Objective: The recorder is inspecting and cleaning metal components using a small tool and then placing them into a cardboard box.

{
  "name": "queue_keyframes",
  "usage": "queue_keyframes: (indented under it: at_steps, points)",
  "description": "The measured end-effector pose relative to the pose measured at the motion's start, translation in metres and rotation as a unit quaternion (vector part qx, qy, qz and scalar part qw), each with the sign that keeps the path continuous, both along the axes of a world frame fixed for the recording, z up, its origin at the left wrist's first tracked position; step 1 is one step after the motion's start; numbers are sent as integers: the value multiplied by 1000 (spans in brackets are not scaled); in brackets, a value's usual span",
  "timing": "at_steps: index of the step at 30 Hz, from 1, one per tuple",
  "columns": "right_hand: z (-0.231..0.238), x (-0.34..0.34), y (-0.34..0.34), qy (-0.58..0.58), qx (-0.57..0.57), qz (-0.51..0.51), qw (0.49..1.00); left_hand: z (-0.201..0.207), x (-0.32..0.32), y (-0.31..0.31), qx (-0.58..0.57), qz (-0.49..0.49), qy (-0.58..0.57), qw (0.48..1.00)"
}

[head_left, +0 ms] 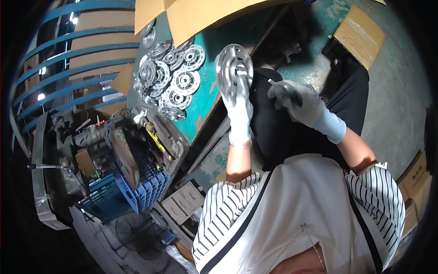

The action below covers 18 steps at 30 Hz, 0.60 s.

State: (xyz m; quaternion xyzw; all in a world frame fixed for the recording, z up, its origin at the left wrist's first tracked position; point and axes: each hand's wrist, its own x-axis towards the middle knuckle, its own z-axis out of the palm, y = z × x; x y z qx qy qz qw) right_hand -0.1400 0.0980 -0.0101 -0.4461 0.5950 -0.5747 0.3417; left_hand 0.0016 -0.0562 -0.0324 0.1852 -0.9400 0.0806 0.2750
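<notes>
My left hand (240, 114), in a white glove, grips a round silvery metal disc (232, 64) with a raised hub and cut-out slots. It holds the disc tilted near the table's right edge. My right hand (306, 106), gloved as well, is closed around a slim dark tool with a pale tip (272, 82). That tip points toward the disc but stays apart from it. The tool's exact kind cannot be made out. Left of the held disc, several similar metal discs (186, 81) lie in a loose heap on the green worktable (203, 107).
An open cardboard box (205, 18) stands at the table's far side. At left are a machine with a lever (66, 165), a blue plastic crate (145, 192) and a blue rail (86, 50). A floor fan (137, 235) and drawers (185, 198) stand lower left. Cardboard (360, 36) lies far right.
</notes>
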Motion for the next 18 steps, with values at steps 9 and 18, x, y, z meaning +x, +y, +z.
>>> queue_keyframes:
  at_steps: [9,18]
  points:
    - [10,-2,-5,-154,85,3,984,-24,25,-49,341,22,235,910]
    - [7,-18,-1,-118,157,-7,980,75,39,-215,60,238,100,964]
